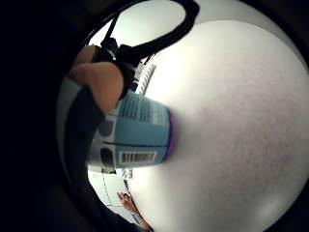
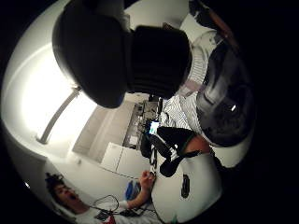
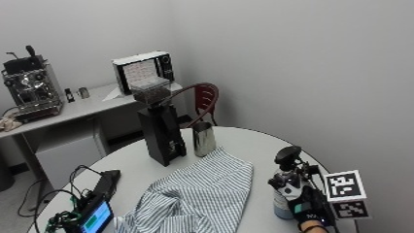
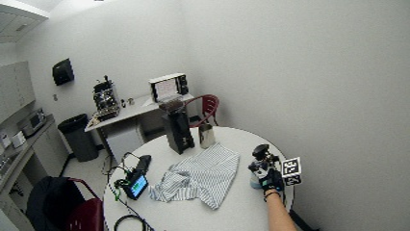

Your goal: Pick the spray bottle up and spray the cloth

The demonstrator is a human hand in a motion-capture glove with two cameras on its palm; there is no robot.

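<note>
The fingers of the gloved right hand point(image 3: 305, 204) are curled round the spray bottle point(image 3: 284, 189), gripping it at the neck and upper body. The bottle stands upright near the edge of the round white table point(image 3: 259, 141), and from the little finger side palm view its purple base point(image 1: 172, 135) looks to be at or just above the tabletop; whether it has lifted clear cannot be told. Its long axis runs vertical, with the black spray head point(image 3: 286, 155) topmost, above the hand.

The relation that matters next is between nozzle and cloth. The striped cloth point(image 3: 194, 194) lies crumpled and spread on the table just beside the bottle, on the side away from the table's edge and toward the table's middle. To wet it, the nozzle probably needs to face across the table toward the stripes; which way it points now is too small to tell.

The bottle's label point(image 1: 140, 130) is teal with a white barcode panel point(image 1: 137, 157) and some lines of small print, none of it legible, so no brand can be named.

Beyond the cloth stand a steel cup point(image 3: 204, 138) and a tall black grinder point(image 3: 158, 126), well apart from the hand. A small device with a lit screen point(image 3: 95, 216) sits at the table's far side.
</note>
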